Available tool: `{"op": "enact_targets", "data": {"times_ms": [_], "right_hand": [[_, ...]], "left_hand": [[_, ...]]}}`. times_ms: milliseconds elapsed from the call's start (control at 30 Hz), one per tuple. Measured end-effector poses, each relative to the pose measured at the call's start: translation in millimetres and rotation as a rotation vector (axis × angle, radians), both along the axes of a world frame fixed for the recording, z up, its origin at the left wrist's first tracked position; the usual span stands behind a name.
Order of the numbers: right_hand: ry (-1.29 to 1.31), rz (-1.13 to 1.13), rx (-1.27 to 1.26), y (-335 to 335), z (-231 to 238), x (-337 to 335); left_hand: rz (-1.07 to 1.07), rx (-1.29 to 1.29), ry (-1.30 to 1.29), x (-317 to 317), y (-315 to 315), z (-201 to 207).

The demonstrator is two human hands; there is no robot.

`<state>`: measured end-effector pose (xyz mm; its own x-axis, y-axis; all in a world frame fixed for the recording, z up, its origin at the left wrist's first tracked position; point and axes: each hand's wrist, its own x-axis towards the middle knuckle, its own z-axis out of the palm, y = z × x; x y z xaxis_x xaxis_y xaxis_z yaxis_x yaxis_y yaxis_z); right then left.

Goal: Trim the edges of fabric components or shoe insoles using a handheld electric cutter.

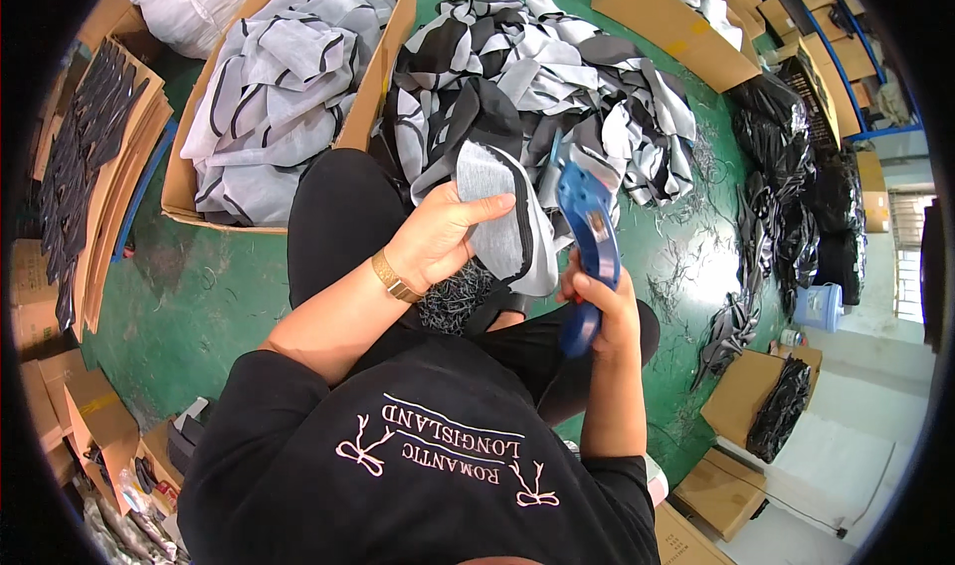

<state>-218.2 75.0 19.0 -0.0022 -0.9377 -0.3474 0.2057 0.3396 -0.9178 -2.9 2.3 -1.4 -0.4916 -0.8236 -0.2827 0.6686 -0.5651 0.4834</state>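
Observation:
My left hand (438,235) pinches a curved piece of light grey fabric (485,189) with a dark band along its edge, thumb on top. Closed around the handle of a blue hand tool (589,215) is my right hand (605,301). The tool has a curved body and a metal part near its far end; its exact kind is hard to make out. It points away from me, just right of the fabric. Beyond both hands spreads a large heap of grey, black and white fabric pieces (537,68).
An open cardboard box (398,58) of grey fabric stands at the far left. Another box (676,33) sits at the far right. Black plastic bags (781,137) and a blue-white bucket (819,307) line the right. Dark scraps litter the green floor (229,311). Flattened cardboard (124,187) stands left.

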Motion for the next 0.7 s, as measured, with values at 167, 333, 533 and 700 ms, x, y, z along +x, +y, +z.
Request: {"op": "enact_targets", "data": {"times_ms": [167, 333, 533, 700], "right_hand": [[-0.153, 0.098, 0.109, 29, -2, -15], [-0.127, 0.129, 0.172, 36, 3, -16], [0.183, 0.073, 0.040, 33, 13, 1], [0.388, -0.072, -0.140, -2, 15, 25]], "left_hand": [[-0.033, -0.123, -0.055, 9, -2, 5], [-0.002, -0.279, -0.219, 10, -2, 0], [0.066, -0.340, -0.326, 1, 6, -5], [-0.050, -0.341, -0.301, -12, 32, -3]]}}
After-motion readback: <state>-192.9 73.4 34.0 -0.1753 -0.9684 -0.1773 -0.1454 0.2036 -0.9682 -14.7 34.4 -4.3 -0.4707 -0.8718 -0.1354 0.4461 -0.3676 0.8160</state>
